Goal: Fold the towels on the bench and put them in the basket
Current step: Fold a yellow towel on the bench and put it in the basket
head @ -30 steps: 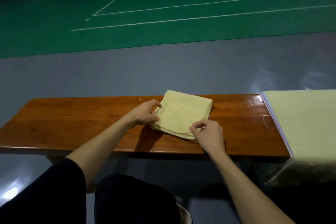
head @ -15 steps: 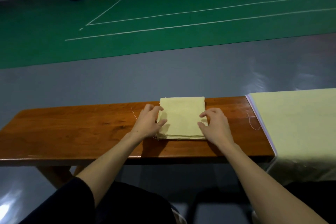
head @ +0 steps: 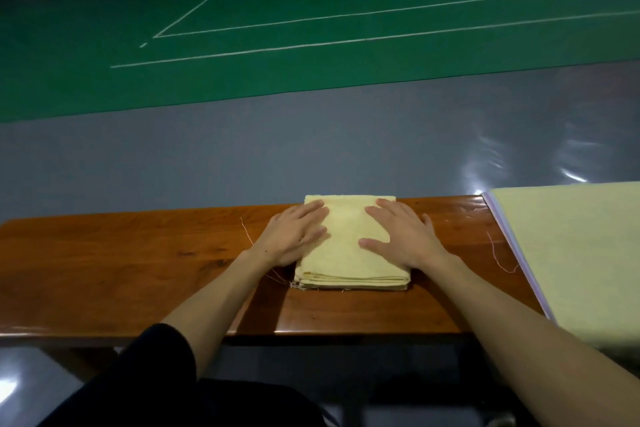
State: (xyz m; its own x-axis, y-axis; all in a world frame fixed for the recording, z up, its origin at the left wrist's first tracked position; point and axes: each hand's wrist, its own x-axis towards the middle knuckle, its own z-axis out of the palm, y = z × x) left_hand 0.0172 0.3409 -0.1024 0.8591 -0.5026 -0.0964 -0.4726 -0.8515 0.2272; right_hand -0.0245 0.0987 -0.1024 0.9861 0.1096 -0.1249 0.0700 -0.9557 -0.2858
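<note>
A pale yellow towel (head: 349,253), folded into a small thick rectangle, lies square on the brown wooden bench (head: 138,263). My left hand (head: 294,236) rests flat on its left side with the fingers spread. My right hand (head: 401,236) lies flat on its right side, fingers spread too. Neither hand grips the cloth. A stack of unfolded pale yellow towels (head: 575,253) covers the right end of the bench, with a lilac layer showing at its left edge. No basket is in view.
Loose threads (head: 498,255) lie on the bench beside the stack and left of the folded towel. Beyond the bench are grey floor and a green court with white lines. My dark-clothed lap (head: 180,388) fills the bottom of the view.
The folded towel went from lying askew, pinched at its corners, to lying square on the bench. Both hands moved from its edges onto its top and now lie flat.
</note>
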